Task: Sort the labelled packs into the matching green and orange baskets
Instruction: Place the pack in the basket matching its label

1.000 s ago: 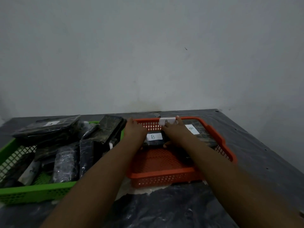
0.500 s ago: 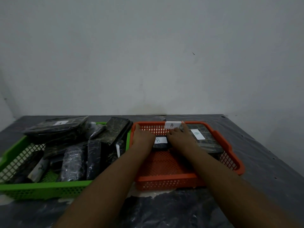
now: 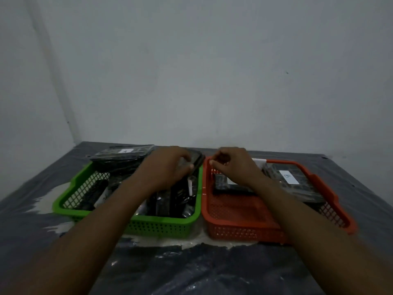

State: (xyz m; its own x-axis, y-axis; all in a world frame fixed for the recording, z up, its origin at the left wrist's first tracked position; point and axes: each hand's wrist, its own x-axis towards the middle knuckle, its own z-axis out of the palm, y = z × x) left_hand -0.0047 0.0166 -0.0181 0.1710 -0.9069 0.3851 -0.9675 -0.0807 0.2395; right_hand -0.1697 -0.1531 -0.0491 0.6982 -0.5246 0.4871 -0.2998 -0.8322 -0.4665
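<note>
The green basket [image 3: 161, 222] on the left is filled with several dark wrapped packs; one pack marked A [image 3: 123, 154] lies across its back. The orange basket [image 3: 244, 231] stands right beside it. It holds a small pack with a white label [image 3: 229, 185] at the back left and a larger pack marked B [image 3: 289, 177] on the right. My left hand [image 3: 168, 169] grips a dark pack [image 3: 196, 160] that leans in the green basket's back right corner. My right hand [image 3: 231, 165] hovers over the orange basket's back left corner, fingers curled, holding nothing.
Both baskets sit on a table under a dark plastic sheet [image 3: 191, 269], pushed against a white wall [image 3: 191, 81]. A white tag [image 3: 258, 161] is fixed to the orange basket's back rim. The table's right edge runs close to the orange basket.
Both hands have left the small labelled pack in the orange basket. My left hand moved left onto a pack in the green basket, and my right hand lifted and curled.
</note>
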